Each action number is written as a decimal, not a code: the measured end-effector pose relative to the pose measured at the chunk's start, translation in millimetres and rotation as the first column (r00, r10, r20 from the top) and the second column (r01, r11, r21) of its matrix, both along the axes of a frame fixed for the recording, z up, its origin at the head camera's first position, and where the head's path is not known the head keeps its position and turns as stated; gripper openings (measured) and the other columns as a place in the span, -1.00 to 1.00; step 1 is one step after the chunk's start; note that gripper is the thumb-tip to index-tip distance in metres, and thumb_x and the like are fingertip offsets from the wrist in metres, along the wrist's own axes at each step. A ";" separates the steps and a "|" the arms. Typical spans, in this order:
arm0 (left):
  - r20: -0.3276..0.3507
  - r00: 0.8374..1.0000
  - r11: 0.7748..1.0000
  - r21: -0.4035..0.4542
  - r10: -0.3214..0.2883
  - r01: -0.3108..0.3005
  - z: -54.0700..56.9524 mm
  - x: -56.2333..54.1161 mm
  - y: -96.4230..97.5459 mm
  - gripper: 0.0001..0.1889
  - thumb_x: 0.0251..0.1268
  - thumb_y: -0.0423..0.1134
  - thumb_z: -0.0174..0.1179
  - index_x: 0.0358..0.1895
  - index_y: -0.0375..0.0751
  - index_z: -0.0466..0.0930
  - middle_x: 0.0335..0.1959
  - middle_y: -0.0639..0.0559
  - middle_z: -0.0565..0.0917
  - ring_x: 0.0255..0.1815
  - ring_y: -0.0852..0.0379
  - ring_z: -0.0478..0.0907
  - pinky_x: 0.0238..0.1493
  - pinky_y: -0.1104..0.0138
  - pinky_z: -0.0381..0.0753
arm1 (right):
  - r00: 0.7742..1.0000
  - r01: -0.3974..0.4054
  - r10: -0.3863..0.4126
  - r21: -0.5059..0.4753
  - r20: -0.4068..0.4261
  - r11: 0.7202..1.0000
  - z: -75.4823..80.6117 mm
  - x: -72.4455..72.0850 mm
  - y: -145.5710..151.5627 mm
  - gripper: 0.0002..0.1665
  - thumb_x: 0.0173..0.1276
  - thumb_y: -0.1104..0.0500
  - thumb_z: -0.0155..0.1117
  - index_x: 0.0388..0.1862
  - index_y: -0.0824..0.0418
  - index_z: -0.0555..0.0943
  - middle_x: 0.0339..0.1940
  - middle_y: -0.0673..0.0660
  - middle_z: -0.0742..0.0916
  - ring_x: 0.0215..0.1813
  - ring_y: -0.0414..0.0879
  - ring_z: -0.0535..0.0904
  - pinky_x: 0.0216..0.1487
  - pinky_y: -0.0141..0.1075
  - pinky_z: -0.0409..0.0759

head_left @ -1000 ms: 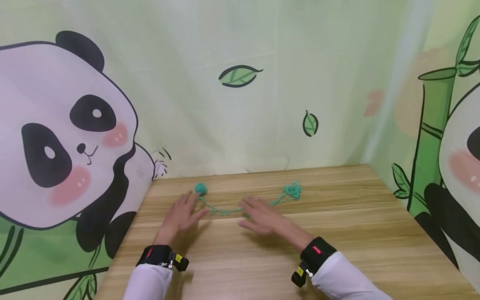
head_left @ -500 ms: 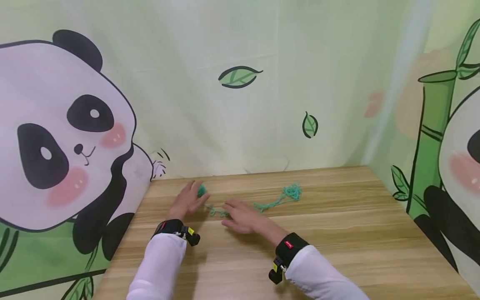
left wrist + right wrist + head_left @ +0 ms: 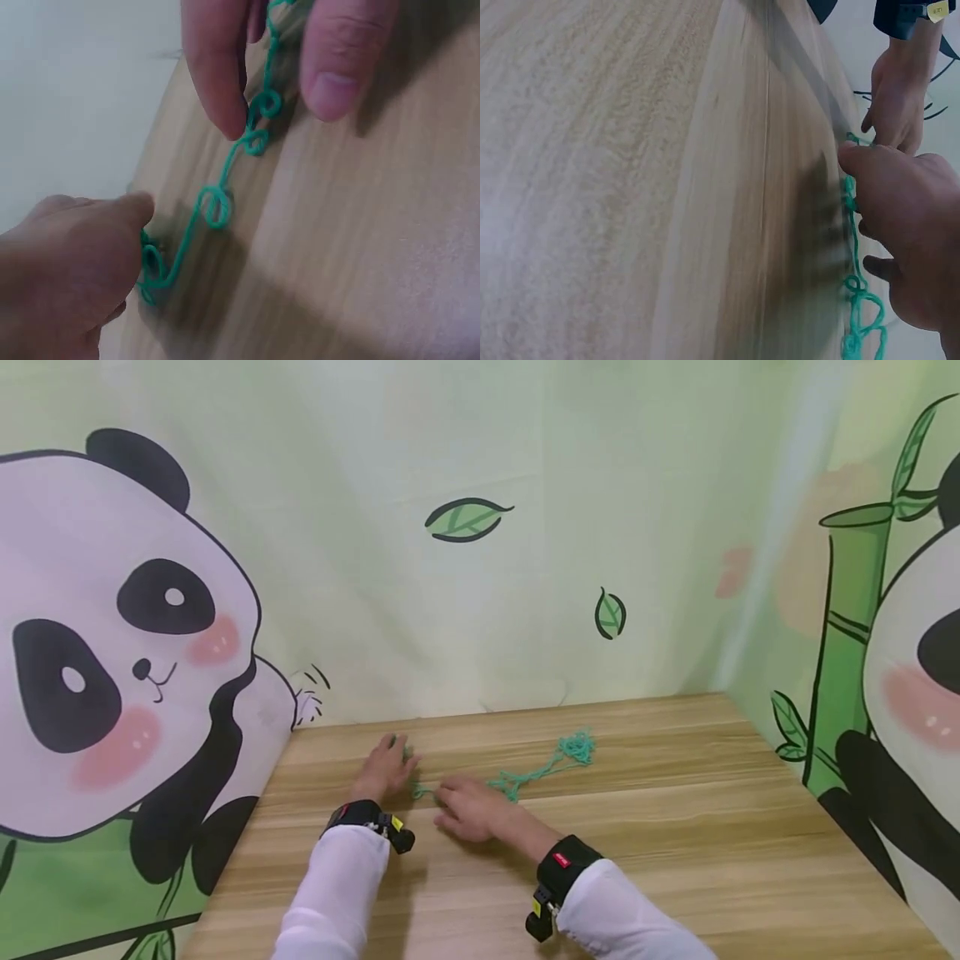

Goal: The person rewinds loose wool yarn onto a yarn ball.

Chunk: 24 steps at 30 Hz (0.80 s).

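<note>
In the head view my left hand (image 3: 384, 768) is curled over a ball of teal yarn, which shows only as bits of green between the fingers. In the left wrist view the looped yarn strand (image 3: 217, 210) runs between that hand's parted thumb and forefinger. My right hand (image 3: 472, 810) lies low over the middle of the strand, fingers slightly bent. Its fingertips are right at the yarn (image 3: 850, 195) in the right wrist view, with thumb and fingers apart. The strand leads right to a loose tangled heap of yarn (image 3: 576, 747).
A wood-grain tabletop (image 3: 675, 843) spreads under both arms. Its back edge meets a green cloth backdrop (image 3: 360, 527) printed with pandas and leaves. Each wrist wears a black strap; the right strap (image 3: 567, 868) has a small camera.
My left hand has moved forward and right, and its fingers have curled over the yarn ball. The right hand has slid left along the strand. The view has shifted slightly.
</note>
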<state>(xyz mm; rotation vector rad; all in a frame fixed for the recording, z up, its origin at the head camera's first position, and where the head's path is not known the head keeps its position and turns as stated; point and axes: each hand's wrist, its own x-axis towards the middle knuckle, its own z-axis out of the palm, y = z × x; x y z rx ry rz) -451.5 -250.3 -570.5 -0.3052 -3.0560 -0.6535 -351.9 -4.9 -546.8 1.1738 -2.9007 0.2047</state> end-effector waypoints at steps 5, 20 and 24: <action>-0.079 0.997 1.000 0.027 0.000 0.002 -23.5 -4.5 -7.8 -0.54 0.75 -0.25 0.16 0.53 -0.42 0.54 0.53 -0.51 0.52 0.52 -0.53 0.55 0.63 -0.33 0.56 | 0.993 -0.038 0.036 -0.019 -0.112 0.999 -5.3 0.7 -0.3 -0.63 0.73 -0.03 0.35 0.31 0.14 0.77 0.26 0.09 0.83 0.29 -0.07 0.77 0.40 -0.21 0.79; -0.218 0.974 0.995 0.056 -0.063 0.077 0.5 30.9 3.8 -0.62 0.65 -0.32 0.35 0.39 -0.40 0.67 0.32 -0.47 0.72 0.35 -0.39 0.72 0.43 -0.17 0.78 | 0.991 -0.083 0.060 -0.204 -0.115 0.975 -15.3 3.0 13.6 -0.82 0.61 0.32 0.39 -0.22 0.15 0.85 -0.18 0.05 0.80 -0.17 -0.12 0.74 -0.15 -0.40 0.77; -0.281 0.956 0.990 0.082 -0.088 0.115 31.5 61.8 20.7 -0.64 0.60 -0.41 0.38 0.34 -0.47 0.69 0.30 -0.47 0.74 0.34 -0.39 0.74 0.40 -0.17 0.80 | 0.995 -0.093 0.080 -0.247 -0.062 0.965 -12.1 8.7 28.7 -0.85 0.61 0.34 0.39 -0.15 0.21 0.86 -0.13 0.10 0.80 -0.08 -0.04 0.78 -0.02 -0.33 0.83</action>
